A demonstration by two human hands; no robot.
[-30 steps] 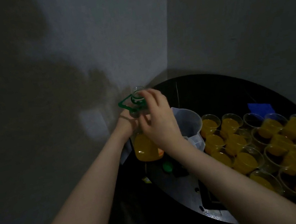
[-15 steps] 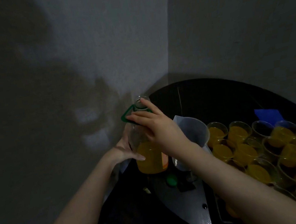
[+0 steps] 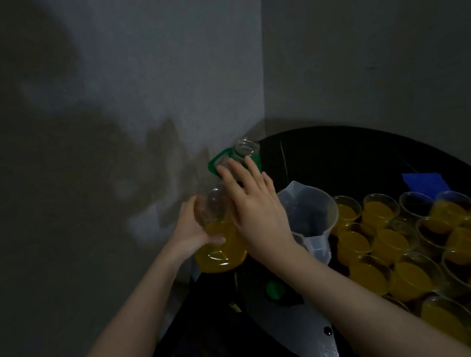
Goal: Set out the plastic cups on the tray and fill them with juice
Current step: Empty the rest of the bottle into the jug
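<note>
Over table edge, bottle [image 3: 221, 240] tilted further, lifted.

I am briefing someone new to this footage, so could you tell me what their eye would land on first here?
Probably the crowd of clear plastic cups full of orange juice, packed together at the right on the dark round table. Next, at centre, the open juice bottle, tilted and partly full, gripped low by the left hand with the right hand over its upper part. An empty translucent jug stands between bottle and cups.
</note>
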